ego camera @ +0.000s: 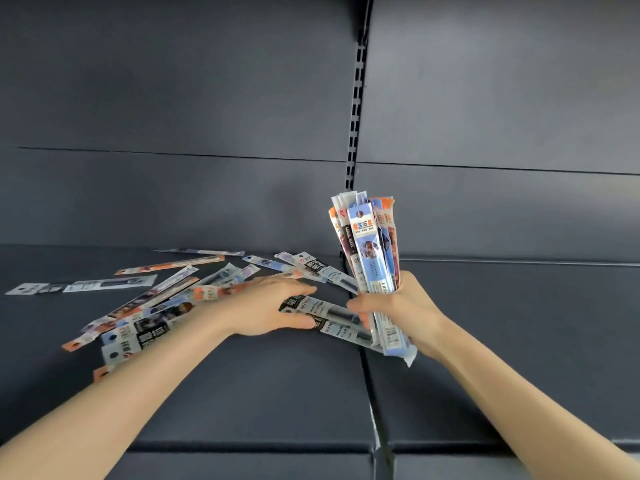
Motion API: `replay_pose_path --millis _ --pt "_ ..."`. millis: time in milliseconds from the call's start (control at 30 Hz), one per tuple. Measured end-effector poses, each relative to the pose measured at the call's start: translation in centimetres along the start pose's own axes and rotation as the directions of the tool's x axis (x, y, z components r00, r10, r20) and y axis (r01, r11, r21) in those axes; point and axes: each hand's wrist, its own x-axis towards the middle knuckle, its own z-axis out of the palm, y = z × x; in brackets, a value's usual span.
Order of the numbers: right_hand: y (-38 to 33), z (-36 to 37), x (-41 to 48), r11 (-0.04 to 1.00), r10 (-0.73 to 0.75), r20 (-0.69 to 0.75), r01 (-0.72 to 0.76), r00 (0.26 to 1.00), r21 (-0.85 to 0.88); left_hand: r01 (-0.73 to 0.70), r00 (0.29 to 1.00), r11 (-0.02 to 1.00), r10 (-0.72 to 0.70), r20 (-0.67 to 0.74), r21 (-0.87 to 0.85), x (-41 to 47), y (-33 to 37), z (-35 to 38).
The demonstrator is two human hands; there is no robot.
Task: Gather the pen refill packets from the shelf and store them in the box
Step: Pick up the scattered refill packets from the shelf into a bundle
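A slotted upright [356,109] splits the dark back panels [173,98] behind.

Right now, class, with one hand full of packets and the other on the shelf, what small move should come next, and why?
Probably close the left hand on the black-labelled packet under its fingers and pass it into the upright bundle that the right hand grips. That packet lies nearest the bundle, and many loose packets remain scattered on the shelf. No box is in view.
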Motion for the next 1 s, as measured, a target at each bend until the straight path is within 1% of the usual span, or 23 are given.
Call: replay_pose_path --millis 100,167,233,300,400,467,567,700,767,867,1000 --pt "-0.3 1.2 -0.3 1.000 0.014 -0.048 -0.015 0.999 -0.027 -0.094 0.995 0.995 0.093 -0.019 -0.037 0.3 -0.1 -0.1" --pt "-0.6 1.7 -0.4 0.999 0.020 -0.081 -0.023 0.997 -0.039 -0.115 0.993 0.990 0.115 -0.008 -0.086 0.4 0.0 -0.4" --pt "-0.8 2.1 -0.4 0.998 0.031 -0.100 -0.036 0.995 -0.048 -0.137 0.990 0.985 0.139 0.005 -0.101 0.6 -0.2 -0.5" --pt "-0.9 2.2 -0.3 0.997 0.042 -0.093 -0.047 0.995 -0.059 -0.158 0.987 0.978 0.162 0.017 -0.134 0.7 -0.4 -0.4" --pt "-1.0 2.0 0.0 0.988 0.081 -0.068 -0.089 0.994 -0.123 -0.174 0.981 0.950 0.190 0.037 -0.257 0.7 -0.4 -0.5" --pt "-1.1 1.8 0.3 0.980 0.116 -0.063 -0.124 0.991 -0.155 -0.174 0.980 0.942 0.196 0.047 -0.288 1.0 -0.3 -0.6" --pt "-1.1 1.9 0.5 0.977 0.141 -0.041 -0.146 0.989 -0.158 -0.127 0.986 0.951 0.152 0.066 -0.283 1.3 -0.3 -1.0" --pt "-0.8 2.0 0.6 0.983 0.140 -0.041 -0.144 0.989 -0.111 -0.079 0.986 0.889 0.137 0.098 -0.451 0.4 -0.9 -1.8" --pt "-0.7 1.9 0.6 0.987 0.138 -0.038 -0.141 0.990 -0.075 -0.061 0.993 0.860 0.103 0.057 -0.506 -0.2 -1.0 -1.9" --pt "-1.2 1.9 0.7 0.991 0.106 0.008 -0.105 0.994 -0.081 -0.067 0.994 0.829 0.008 -0.108 -0.556 -1.1 -0.2 -3.1" --pt "-2.5 2.6 1.4 0.999 0.025 0.077 -0.022 0.997 -0.046 -0.173 0.950 0.768 -0.036 -0.311 -0.617 -2.2 0.8 -6.5"
